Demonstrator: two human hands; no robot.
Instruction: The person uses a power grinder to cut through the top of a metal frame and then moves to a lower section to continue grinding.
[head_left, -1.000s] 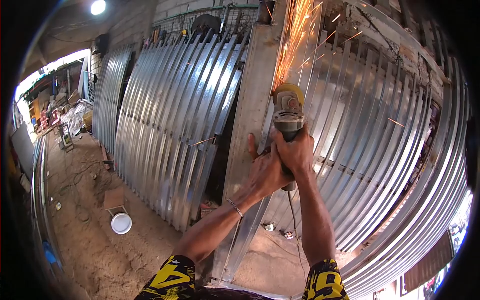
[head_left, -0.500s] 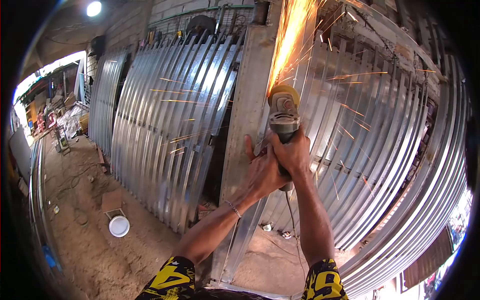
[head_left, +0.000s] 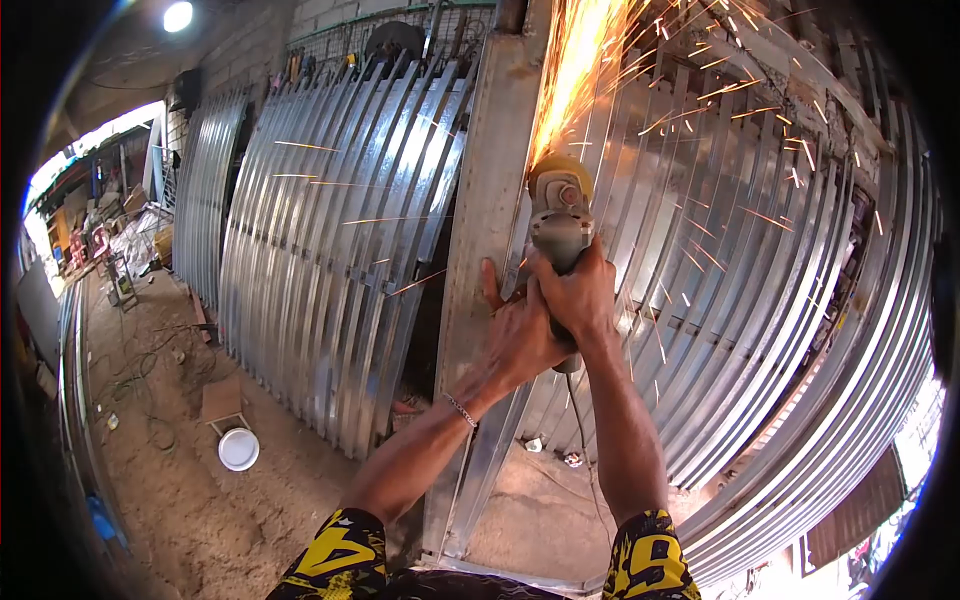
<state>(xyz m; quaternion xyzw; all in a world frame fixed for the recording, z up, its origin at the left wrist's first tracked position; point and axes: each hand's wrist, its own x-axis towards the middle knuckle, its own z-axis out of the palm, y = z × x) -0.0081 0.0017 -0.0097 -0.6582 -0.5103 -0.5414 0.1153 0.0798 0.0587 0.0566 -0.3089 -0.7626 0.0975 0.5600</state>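
An angle grinder (head_left: 562, 226) is held up by both my hands, its disc (head_left: 577, 172) against the upright metal post (head_left: 486, 190). Bright sparks (head_left: 580, 75) shoot upward from the contact. My right hand (head_left: 580, 295) wraps round the grinder body just below its head. Lower and to the left, my left hand (head_left: 524, 335) is closed round the handle part, with one finger reaching out toward the post. The grinder's power cord (head_left: 580, 425) hangs between my forearms. Where the fingers meet the far side of the tool is hidden.
Slatted metal panels (head_left: 330, 260) lean at the left, and another slatted panel (head_left: 730, 290) stands at the right. On the dirt floor (head_left: 180, 400) are a white bucket (head_left: 238, 450) and a small brown board (head_left: 222, 400). Loose sparks fly across both sides.
The grinder and both hands have shifted slightly up and left along the post. The spray of sparks has spread wider to the right. Both hands keep their hold.
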